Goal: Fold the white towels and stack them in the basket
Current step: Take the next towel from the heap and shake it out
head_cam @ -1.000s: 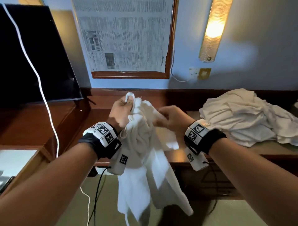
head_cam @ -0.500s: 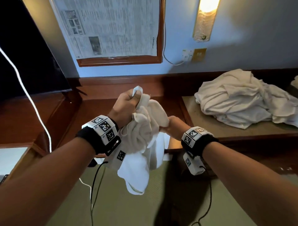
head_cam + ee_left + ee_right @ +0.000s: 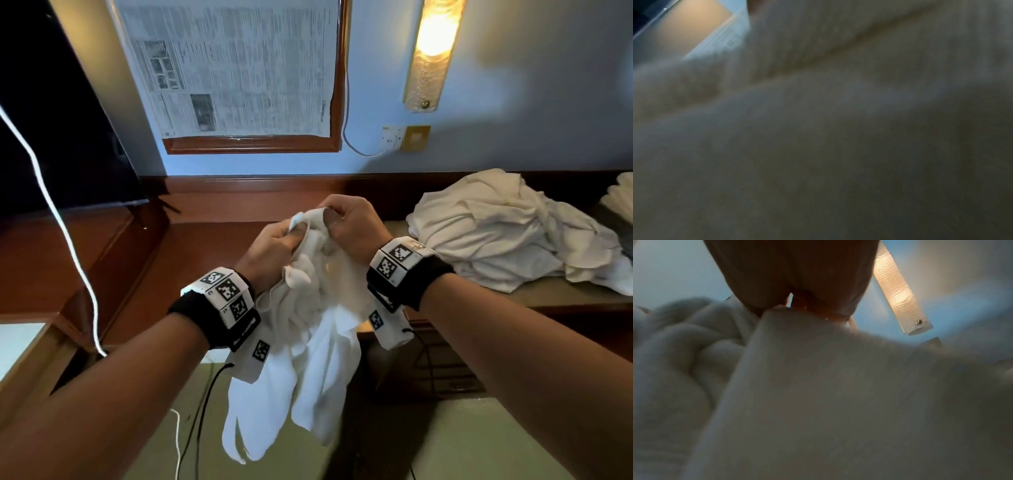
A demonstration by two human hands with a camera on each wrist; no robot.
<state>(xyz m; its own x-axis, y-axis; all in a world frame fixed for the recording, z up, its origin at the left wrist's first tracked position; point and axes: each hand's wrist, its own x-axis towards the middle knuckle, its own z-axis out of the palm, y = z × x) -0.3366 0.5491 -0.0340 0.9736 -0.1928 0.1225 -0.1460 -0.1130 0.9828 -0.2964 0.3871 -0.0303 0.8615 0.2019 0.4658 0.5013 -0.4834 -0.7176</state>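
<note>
A crumpled white towel (image 3: 308,342) hangs in the air in front of me, over the edge of the wooden desk (image 3: 191,260). My left hand (image 3: 274,245) grips its top edge, thumb pressed on the cloth. Close beside it, my right hand (image 3: 349,226) pinches the same top edge. The towel's lower part dangles toward the floor. White cloth (image 3: 838,129) fills the blurred left wrist view. In the right wrist view my right hand's fingers (image 3: 797,280) curl over the towel (image 3: 818,386). No basket is in view.
A heap of unfolded white towels (image 3: 507,236) lies on a lower shelf (image 3: 548,294) to the right. A dark screen (image 3: 61,120) with a white cable (image 3: 65,233) stands at the left. Framed newspaper (image 3: 233,68) and a lit wall lamp (image 3: 433,51) are ahead. Green floor (image 3: 479,442) lies below.
My right hand has risen from below the bunched towel to its top edge, next to my left hand. The towel now hangs longer beneath both hands.
</note>
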